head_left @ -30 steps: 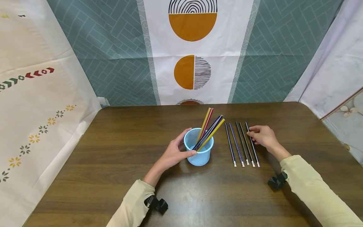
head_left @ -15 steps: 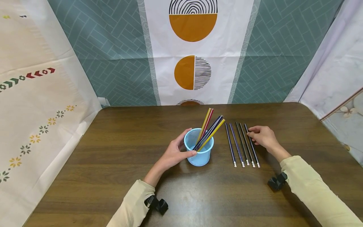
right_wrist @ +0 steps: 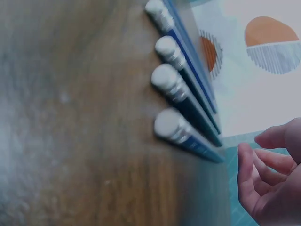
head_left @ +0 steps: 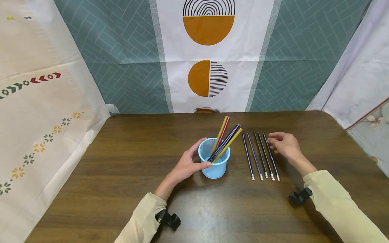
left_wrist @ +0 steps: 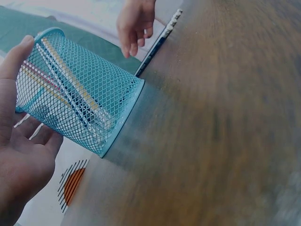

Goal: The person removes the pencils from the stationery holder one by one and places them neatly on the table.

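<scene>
My left hand (head_left: 186, 165) grips a light blue mesh pencil cup (head_left: 214, 172), thumb on the near side of the rim and fingers around the far side. Yellow, red and dark pencils (head_left: 224, 144) lean to the right inside it. To its right, several dark pencils (head_left: 257, 161) lie side by side on the table, their white erasers (right_wrist: 167, 123) toward me. Beside the far end of the rightmost pencil (head_left: 272, 158) is my right hand (head_left: 285, 145). In the right wrist view its fingers are loosely bent, the thumb apart from them, with nothing held.
The brown wooden table (head_left: 136, 148) runs back to a green and white patterned cloth (head_left: 133, 67). Light cloths hang at the left and right sides. A black wrist camera (head_left: 168, 219) is on the left sleeve, another camera (head_left: 300, 196) on the right.
My right hand has shifted slightly right, away from the rightmost pencil, whose top its fingertips were touching. My left hand and the pencil cup have stayed in place; the view has shifted slightly.
</scene>
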Action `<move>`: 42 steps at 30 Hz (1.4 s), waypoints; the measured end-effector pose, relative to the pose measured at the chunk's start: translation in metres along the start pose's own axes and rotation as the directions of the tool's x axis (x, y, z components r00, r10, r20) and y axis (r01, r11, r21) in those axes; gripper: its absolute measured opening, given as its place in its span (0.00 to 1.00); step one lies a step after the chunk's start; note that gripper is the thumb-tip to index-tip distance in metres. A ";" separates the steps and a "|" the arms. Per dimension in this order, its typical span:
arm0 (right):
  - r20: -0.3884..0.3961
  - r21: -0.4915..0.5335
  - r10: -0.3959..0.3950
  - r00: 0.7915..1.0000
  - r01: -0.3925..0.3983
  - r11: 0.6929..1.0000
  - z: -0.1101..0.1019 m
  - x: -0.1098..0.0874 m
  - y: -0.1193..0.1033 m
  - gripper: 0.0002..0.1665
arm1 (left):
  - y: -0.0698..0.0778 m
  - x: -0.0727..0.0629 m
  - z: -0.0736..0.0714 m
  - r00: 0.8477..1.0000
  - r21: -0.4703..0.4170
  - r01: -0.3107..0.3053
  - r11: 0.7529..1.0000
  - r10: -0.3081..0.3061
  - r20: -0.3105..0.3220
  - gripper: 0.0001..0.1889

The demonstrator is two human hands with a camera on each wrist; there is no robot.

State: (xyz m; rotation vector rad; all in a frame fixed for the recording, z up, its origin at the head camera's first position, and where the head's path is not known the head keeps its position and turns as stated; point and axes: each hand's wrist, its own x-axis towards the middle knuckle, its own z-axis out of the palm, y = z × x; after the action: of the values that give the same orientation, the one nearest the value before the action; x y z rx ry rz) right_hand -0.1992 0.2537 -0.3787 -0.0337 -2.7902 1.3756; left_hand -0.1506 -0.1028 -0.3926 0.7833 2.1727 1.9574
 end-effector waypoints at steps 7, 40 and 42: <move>0.034 0.029 -0.047 0.998 0.046 0.998 -0.002 -0.011 -0.018 0.21 | 0.000 0.001 0.000 1.000 -0.014 -0.011 1.000 0.011 0.005 0.42; 0.272 0.264 -0.241 0.931 0.169 0.950 0.029 -0.045 -0.079 0.22 | -0.001 -0.001 -0.001 1.000 0.017 0.002 1.000 -0.002 -0.007 0.45; 0.273 0.285 -0.248 0.930 0.169 0.944 0.031 -0.044 -0.080 0.21 | -0.001 -0.001 -0.001 1.000 0.017 0.000 1.000 0.000 -0.005 0.45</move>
State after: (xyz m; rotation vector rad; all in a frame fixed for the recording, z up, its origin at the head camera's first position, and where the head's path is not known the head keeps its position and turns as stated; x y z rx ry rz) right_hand -0.1568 0.1786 -0.3347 0.5134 -2.7047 1.8034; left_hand -0.1506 -0.1037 -0.3939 0.7820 2.1943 1.9454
